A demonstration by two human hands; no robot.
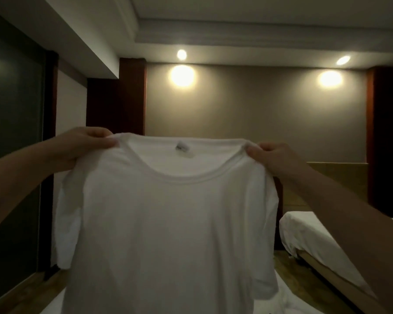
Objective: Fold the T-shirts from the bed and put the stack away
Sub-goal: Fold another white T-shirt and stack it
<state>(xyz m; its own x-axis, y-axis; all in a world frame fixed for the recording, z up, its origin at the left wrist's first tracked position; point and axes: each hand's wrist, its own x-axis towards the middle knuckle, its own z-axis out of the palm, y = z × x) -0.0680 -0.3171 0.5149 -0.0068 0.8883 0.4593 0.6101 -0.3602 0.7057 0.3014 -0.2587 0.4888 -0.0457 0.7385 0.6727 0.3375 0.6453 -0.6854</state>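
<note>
Shirt (168, 223) held up in the air above the bed (55, 304), step looks like spreading before folding, left hand (82, 148) and right hand (272, 159) each pinching a shoulder beside the collar, arms raised and outstretched; next move likely laying it flat on the bed.

— What's lit?
— Two ceiling lights (181, 54) at twelve and two, glowing on the beige wall (247, 109).
— And the sides?
— Dark glass panel (14, 105) at nine; white-sheeted bed (304, 232) on wood floor (281, 260) at four.
</note>
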